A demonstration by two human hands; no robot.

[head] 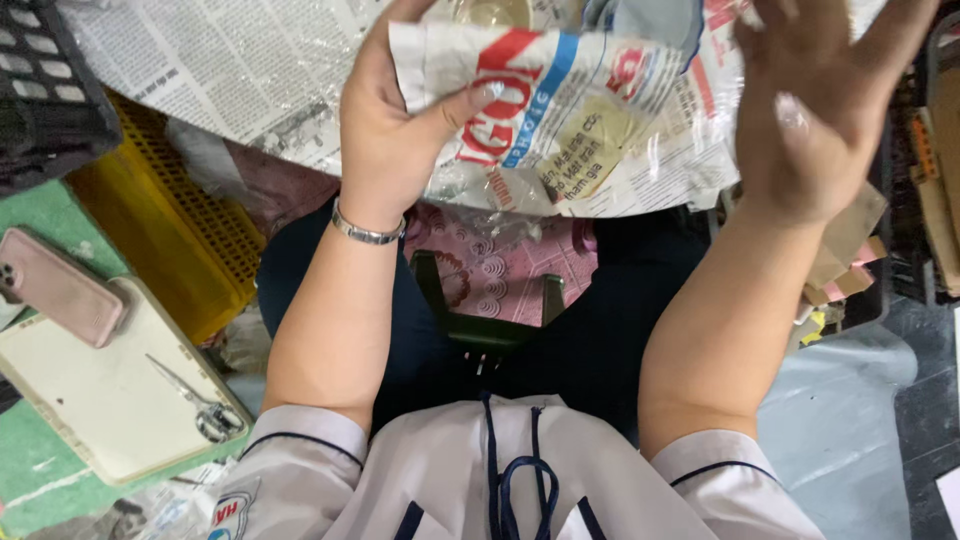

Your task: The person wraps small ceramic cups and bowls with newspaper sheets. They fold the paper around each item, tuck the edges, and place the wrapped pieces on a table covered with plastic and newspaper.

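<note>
Left hand (385, 130) clutching half-hidden newspaper bundle (590, 120)

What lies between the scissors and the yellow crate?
In the head view, a pink phone lies on the cream board, between the scissors and the yellow crate.

A cramped packing spot in a small shop or workshop: plastic crates, one yellow (165, 235) and one black (45, 95), crowd the floor, with spread newspaper sheets (230, 70), cardboard scraps (850, 250) and scissors (200, 405) on a cream board (90, 390).
</note>
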